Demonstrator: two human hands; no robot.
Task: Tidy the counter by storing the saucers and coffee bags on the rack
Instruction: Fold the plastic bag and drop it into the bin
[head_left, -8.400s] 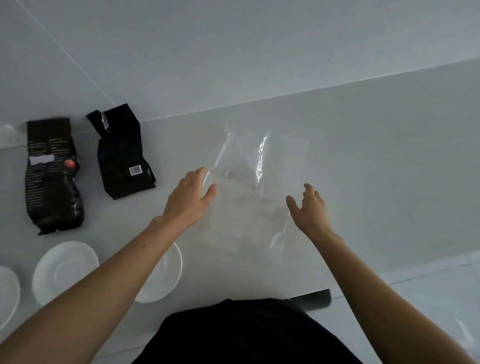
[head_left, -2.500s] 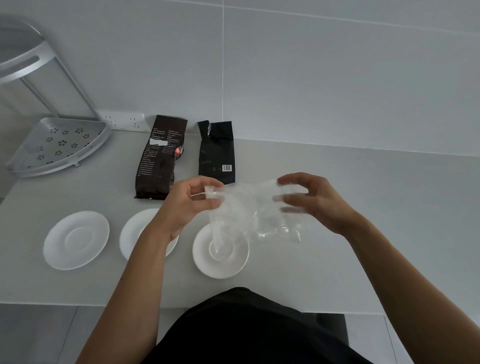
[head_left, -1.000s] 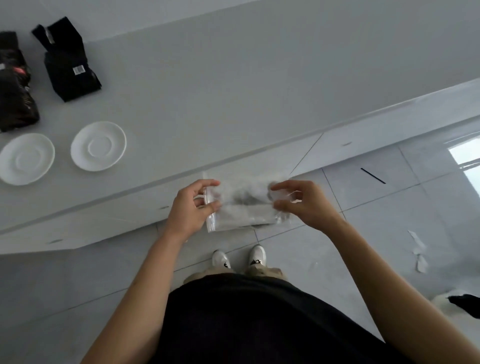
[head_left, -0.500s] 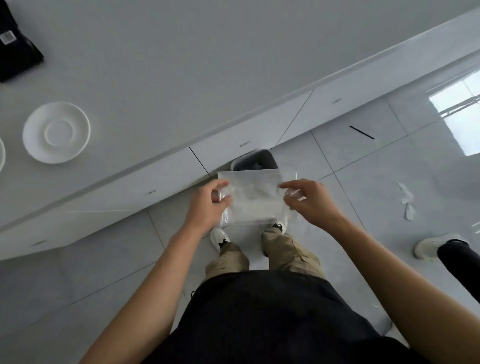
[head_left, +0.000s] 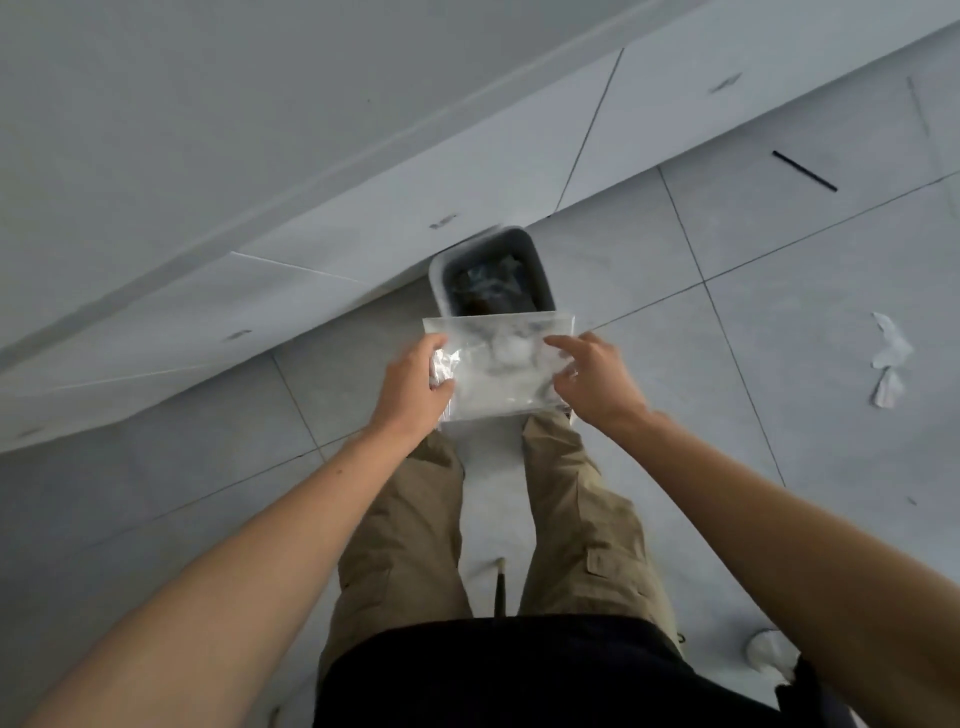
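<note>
I hold a folded clear plastic bag (head_left: 501, 369) flat in front of me, over my legs and just short of a small grey waste bin (head_left: 488, 275) on the floor. My left hand (head_left: 415, 384) is shut on the bag's left edge, thumb on top. My right hand (head_left: 592, 379) pinches its right side, the index finger lying across the plastic. The saucers, coffee bags and rack are out of this view.
The white counter top (head_left: 208, 119) and its drawer fronts (head_left: 675, 88) fill the upper left. The bin holds dark rubbish and stands against the cabinet base. Scraps of white paper (head_left: 888, 364) lie on the grey floor tiles at right; another person's white shoe (head_left: 769, 649) shows at lower right.
My view has swung down and away from the counter; the saucer and coffee bag have left the frame. The bin is fully in view now, and the bag is still in both hands near its rim.
</note>
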